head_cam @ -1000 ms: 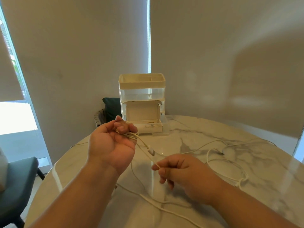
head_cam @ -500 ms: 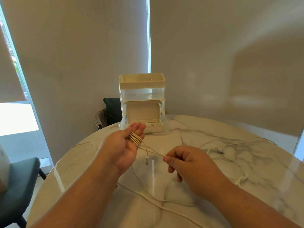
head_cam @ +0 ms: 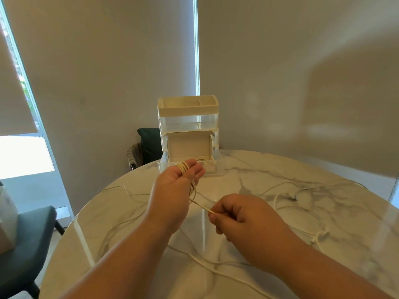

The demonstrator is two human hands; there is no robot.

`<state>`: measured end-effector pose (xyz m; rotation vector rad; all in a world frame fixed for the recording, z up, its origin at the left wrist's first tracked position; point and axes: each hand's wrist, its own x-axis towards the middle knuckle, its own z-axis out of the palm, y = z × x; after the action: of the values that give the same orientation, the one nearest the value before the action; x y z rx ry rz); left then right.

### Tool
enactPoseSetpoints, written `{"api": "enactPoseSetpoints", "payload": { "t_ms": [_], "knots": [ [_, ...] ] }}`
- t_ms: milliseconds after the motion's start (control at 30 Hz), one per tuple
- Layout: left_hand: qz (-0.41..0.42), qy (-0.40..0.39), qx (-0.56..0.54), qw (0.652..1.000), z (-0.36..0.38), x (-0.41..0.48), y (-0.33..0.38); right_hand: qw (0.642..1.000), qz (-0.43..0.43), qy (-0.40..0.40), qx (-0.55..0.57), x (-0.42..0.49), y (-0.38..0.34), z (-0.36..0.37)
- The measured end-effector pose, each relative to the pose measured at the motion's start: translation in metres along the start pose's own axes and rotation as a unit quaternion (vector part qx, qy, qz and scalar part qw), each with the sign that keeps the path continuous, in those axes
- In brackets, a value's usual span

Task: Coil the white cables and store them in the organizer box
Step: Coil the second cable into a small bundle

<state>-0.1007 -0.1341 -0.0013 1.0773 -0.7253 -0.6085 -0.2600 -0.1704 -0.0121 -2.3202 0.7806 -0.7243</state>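
- Now, your left hand (head_cam: 172,190) is flat, with the white cable (head_cam: 184,167) looped round its fingers.
- Your right hand (head_cam: 244,219) pinches its end; wind it on snugly, not tight.

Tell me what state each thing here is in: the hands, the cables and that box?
Left hand, fingers straight, cable looped around them.
Right hand, pinching the cable's free end.
White cable, partly coiled, taut between both hands.
Other cables, loose and uncoiled on the table.
Organizer box, bottom compartment open.
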Motion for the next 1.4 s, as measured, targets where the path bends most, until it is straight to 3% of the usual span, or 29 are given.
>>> {"api": "enactPoseSetpoints", "payload": {
  "t_ms": [167,467,600,700,967,1200,1300,1400],
  "knots": [
    [0.034,-0.061,0.16,0.985,-0.001,-0.003,-0.008,0.997,-0.047,0.042,-0.043,0.0,0.001,-0.005],
    [0.037,-0.199,0.362,0.91,0.0,-0.009,-0.013,0.99,-0.109,0.083,-0.037,-0.001,-0.006,-0.019],
    [0.007,-0.252,0.356,0.9,0.003,-0.01,-0.018,0.988,-0.123,0.091,-0.027,0.0,-0.006,-0.025],
    [-0.063,-0.299,0.244,0.92,0.002,-0.009,-0.022,0.985,-0.13,0.115,-0.023,0.0,-0.004,-0.025],
    [-0.083,-0.373,0.2,0.902,0.003,-0.01,-0.02,0.984,-0.101,0.144,-0.008,0.007,0.013,-0.025],
    [-0.007,-0.362,0.369,0.856,0.005,-0.021,-0.005,0.986,-0.093,0.131,0.051,0.007,0.016,-0.025],
    [0.005,-0.366,0.39,0.845,0.003,-0.024,-0.002,0.986,-0.083,0.13,0.07,0.009,0.019,-0.023],
    [-0.029,-0.37,0.357,0.857,0.004,-0.023,-0.005,0.986,-0.054,0.124,0.101,0.012,0.024,-0.019]
  ]
}}
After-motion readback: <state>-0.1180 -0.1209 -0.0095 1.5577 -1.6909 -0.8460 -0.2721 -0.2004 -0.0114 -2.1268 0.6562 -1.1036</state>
